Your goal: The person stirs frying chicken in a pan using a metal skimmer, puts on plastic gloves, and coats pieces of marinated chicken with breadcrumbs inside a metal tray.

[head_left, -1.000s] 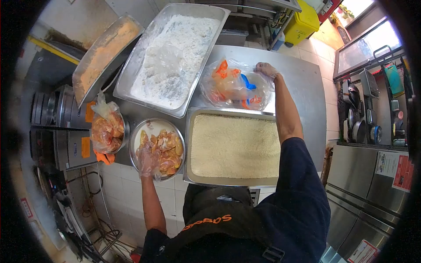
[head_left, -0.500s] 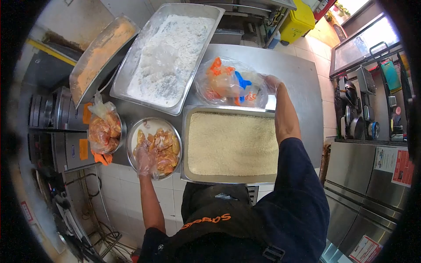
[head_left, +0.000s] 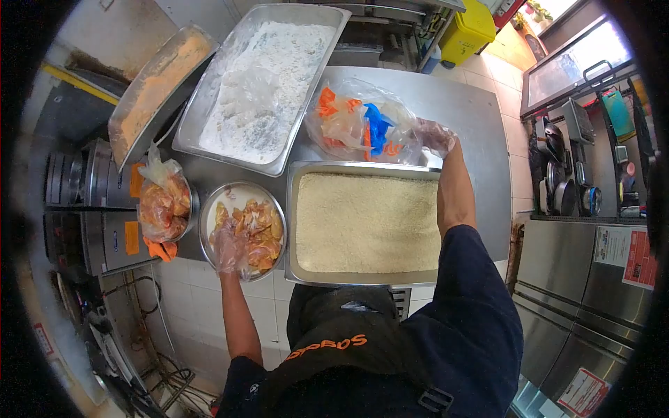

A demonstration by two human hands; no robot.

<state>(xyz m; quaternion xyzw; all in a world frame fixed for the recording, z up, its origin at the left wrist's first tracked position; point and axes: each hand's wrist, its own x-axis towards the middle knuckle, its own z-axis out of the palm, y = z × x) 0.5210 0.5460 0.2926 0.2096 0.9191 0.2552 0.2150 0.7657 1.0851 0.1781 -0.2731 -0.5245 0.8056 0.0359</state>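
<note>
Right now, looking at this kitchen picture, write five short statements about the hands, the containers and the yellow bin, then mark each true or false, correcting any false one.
1. The left hand is in the round bowl among meat pieces. True.
2. Both hands are in that bowl. False: the right hand is at the plastic bag.
3. The tray of pale crumbs rests on the steel table. True.
4. The yellow bin stands on that table. False: it stands on the floor.
5. The left hand wears a clear glove. True.
</note>
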